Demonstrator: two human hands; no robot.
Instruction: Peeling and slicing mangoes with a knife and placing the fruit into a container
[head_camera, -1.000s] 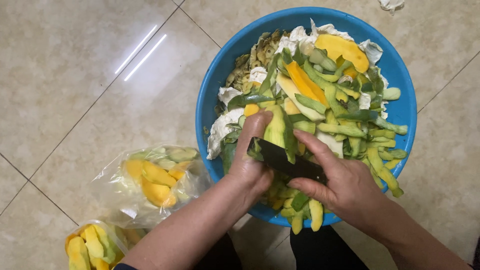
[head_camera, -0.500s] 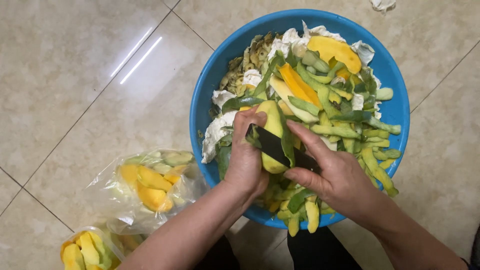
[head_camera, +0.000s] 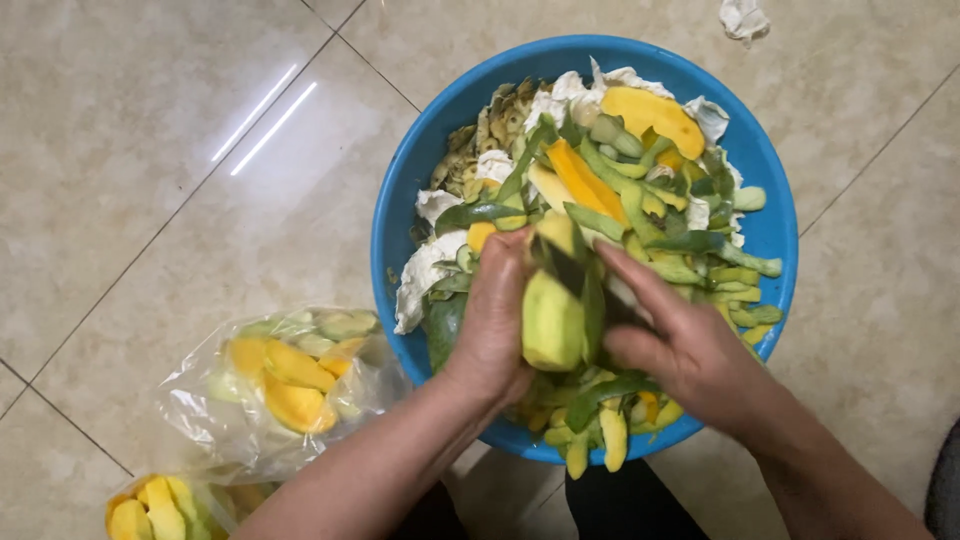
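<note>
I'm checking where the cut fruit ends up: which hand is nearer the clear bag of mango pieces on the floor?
Left. The left hand holds the mango over the blue basin, just right of the bag; the right hand is farther right, holding the knife.

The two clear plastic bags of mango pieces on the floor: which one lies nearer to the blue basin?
The upper bag, almost touching the blue basin; the lower bag lies at the picture's bottom edge.

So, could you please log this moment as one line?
left hand: holds mango | right hand: knife on mango | under: blue basin of peels | bags of slices on floor
</note>
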